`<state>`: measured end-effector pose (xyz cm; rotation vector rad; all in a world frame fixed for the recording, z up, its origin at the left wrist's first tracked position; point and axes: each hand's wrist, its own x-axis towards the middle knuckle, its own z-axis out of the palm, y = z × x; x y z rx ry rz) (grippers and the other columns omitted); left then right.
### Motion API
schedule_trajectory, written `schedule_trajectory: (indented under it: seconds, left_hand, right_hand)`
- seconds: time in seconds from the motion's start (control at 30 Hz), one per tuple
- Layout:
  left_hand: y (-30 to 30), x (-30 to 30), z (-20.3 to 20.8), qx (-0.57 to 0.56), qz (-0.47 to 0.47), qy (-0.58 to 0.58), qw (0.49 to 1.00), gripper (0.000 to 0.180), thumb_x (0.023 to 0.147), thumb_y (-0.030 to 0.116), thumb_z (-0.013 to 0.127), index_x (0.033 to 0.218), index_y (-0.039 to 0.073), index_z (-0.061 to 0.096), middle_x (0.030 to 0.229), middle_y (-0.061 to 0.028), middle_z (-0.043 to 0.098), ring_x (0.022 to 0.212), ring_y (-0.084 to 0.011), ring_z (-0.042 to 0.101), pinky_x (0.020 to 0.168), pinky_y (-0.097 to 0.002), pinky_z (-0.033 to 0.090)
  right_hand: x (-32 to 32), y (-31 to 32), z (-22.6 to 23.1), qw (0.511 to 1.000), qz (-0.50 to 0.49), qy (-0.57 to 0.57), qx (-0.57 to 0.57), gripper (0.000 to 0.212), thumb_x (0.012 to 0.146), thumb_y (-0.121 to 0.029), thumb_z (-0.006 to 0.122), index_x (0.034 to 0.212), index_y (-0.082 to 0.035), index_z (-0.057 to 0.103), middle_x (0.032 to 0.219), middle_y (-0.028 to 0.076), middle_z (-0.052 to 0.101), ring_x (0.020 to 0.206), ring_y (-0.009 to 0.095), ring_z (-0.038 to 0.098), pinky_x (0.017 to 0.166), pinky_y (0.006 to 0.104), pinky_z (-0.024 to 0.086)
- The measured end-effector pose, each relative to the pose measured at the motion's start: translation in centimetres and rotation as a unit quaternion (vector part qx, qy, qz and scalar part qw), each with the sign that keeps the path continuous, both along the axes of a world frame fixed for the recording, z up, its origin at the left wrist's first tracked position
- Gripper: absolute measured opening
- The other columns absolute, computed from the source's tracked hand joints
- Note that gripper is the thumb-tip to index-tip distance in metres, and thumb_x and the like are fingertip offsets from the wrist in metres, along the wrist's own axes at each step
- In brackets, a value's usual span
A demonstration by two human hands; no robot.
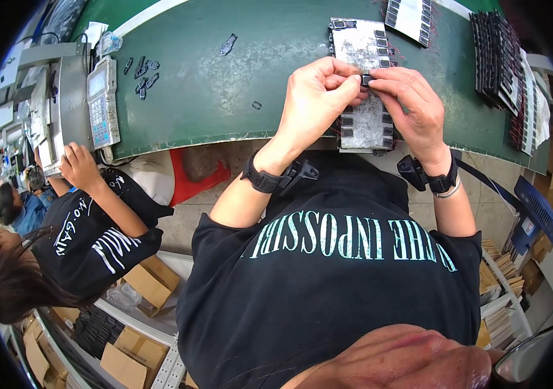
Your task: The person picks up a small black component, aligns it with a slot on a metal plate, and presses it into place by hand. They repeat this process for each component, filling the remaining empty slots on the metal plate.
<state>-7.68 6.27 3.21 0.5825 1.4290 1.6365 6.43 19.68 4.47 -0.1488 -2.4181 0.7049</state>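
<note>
Both my hands meet over a grey metal plate lined along its two long edges with small black rectangular parts. Between the fingertips is a small black rectangular part. My left hand pinches it from the left, thumb and forefinger together. From the other side, my right hand grips it with thumb and fingertips. My fingers partly cover the part and the middle of the plate.
Loose black parts lie on the green table at left, beside a keypad device. A second loaded plate sits at the back. Stacked plates with red wires stand at right. Another person works at left.
</note>
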Motion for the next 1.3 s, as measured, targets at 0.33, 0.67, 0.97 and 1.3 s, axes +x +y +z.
schedule_trajectory:
  seconds: [0.33, 0.67, 0.97, 1.3]
  left_hand:
    - [-0.1, 0.8, 0.9, 0.056, -0.005, 0.009, 0.998, 0.016, 0.092, 0.005, 0.069, 0.104, -0.004, 0.064, 0.094, -0.0102, 0.073, 0.087, -0.0107, 0.070, 0.078, -0.0236, 0.057]
    - [-0.8, 1.5, 2.0, 0.058, 0.035, 0.026, 0.997, 0.015, 0.090, 0.005, 0.071, 0.101, -0.003, 0.063, 0.092, -0.0087, 0.073, 0.085, -0.0095, 0.069, 0.078, -0.0234, 0.057]
    - [-0.9, 2.5, 2.9, 0.039, 0.065, 0.174, 0.982, 0.013, 0.087, 0.003, 0.071, 0.096, -0.003, 0.064, 0.088, -0.0081, 0.074, 0.084, -0.0126, 0.072, 0.076, -0.0263, 0.058]
    - [-1.2, 2.6, 3.4, 0.043, 0.063, 0.070, 0.995, 0.017, 0.092, 0.002, 0.066, 0.107, -0.005, 0.066, 0.095, -0.0101, 0.074, 0.088, -0.0146, 0.072, 0.080, -0.0263, 0.058]
  right_hand:
    - [0.8, 0.2, 1.6, 0.997, 0.012, 0.006, 0.070, 0.025, 0.074, 0.009, 0.072, 0.096, -0.002, 0.071, 0.107, 0.010, 0.072, 0.101, 0.031, 0.067, 0.086, 0.0371, 0.055]
    - [1.1, -1.1, 2.1, 0.941, 0.003, -0.002, -0.339, 0.023, 0.088, 0.003, 0.069, 0.111, 0.001, 0.067, 0.107, 0.008, 0.071, 0.100, 0.017, 0.067, 0.087, 0.0279, 0.055]
    - [1.2, -0.8, 2.5, 0.838, 0.020, -0.067, -0.541, 0.022, 0.096, -0.003, 0.064, 0.117, 0.003, 0.063, 0.110, 0.006, 0.067, 0.093, 0.011, 0.066, 0.085, 0.0235, 0.053]
    - [0.7, -1.6, 2.2, 0.833, 0.029, -0.014, -0.552, 0.028, 0.095, -0.004, 0.066, 0.121, 0.001, 0.059, 0.108, 0.003, 0.064, 0.097, 0.009, 0.062, 0.089, 0.0237, 0.050]
